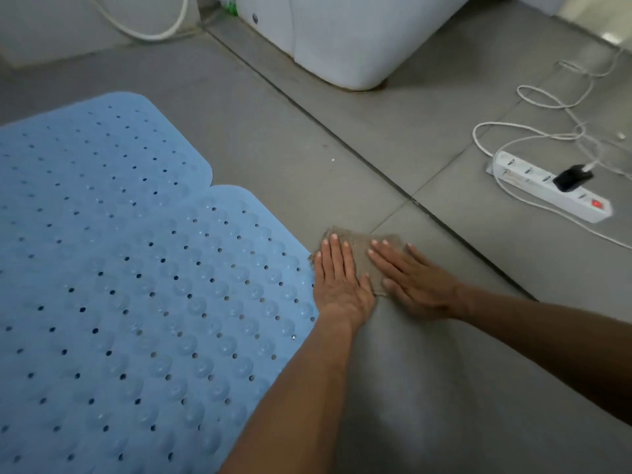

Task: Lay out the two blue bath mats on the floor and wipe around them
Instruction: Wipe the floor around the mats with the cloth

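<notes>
Two blue bath mats (pixel 113 268) flat on grey tile floor (pixel 427 371), edges overlapping. Left hand (pixel 338 282), right hand (pixel 413 285) flat, fingers straight, pressing brown cloth (pixel 362 254) beside mat edge. Power strip (pixel 547 186) right; white appliance (pixel 342 39) cut off at top.

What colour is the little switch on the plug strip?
Red. The switch sits at the near end of the white power strip, clearest in the head view.
</notes>
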Demonstrator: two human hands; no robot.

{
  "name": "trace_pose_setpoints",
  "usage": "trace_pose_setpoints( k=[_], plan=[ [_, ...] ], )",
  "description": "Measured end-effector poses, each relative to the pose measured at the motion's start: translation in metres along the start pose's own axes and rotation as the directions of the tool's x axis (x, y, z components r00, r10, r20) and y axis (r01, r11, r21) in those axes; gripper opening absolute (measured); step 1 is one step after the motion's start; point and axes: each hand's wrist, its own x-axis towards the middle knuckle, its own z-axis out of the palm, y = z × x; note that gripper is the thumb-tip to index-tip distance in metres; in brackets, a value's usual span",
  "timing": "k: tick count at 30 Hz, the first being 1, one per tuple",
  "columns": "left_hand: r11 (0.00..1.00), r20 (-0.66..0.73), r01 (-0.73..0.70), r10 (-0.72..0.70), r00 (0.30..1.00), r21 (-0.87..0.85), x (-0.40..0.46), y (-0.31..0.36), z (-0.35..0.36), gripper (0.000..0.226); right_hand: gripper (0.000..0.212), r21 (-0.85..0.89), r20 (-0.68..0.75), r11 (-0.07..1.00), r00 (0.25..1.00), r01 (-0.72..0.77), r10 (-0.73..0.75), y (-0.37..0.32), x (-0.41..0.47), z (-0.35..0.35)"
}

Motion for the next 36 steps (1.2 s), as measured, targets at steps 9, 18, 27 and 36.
trace_pose_setpoints(
  k=[9,18,27,36],
  plan=[
    [0.906,0.055,-0.407,0.404,0.913,0.117,-0.023,-0.017,0.008,0.067,0.063,0.157,0.053,0.885,0.899,-0.438,0.435,-0.084,-0.062,0.034],
    [0.784,0.157,-0.595,0.575,0.803,0.178,-0.037,-0.039,0.007,0.068,0.059,0.191,0.099,0.761,0.784,-0.62,0.613,-0.152,-0.08,0.04],
    [0.813,0.053,-0.573,0.571,0.819,0.104,-0.052,-0.031,0.016,0.067,0.06,0.162,0.163,0.78,0.796,-0.604,0.583,-0.148,-0.09,0.033],
    [0.866,0.036,-0.473,0.474,0.88,0.16,-0.071,-0.009,0.022,0.065,0.065,0.218,0.077,0.853,0.879,-0.475,0.47,-0.119,-0.108,0.044]
  ],
)
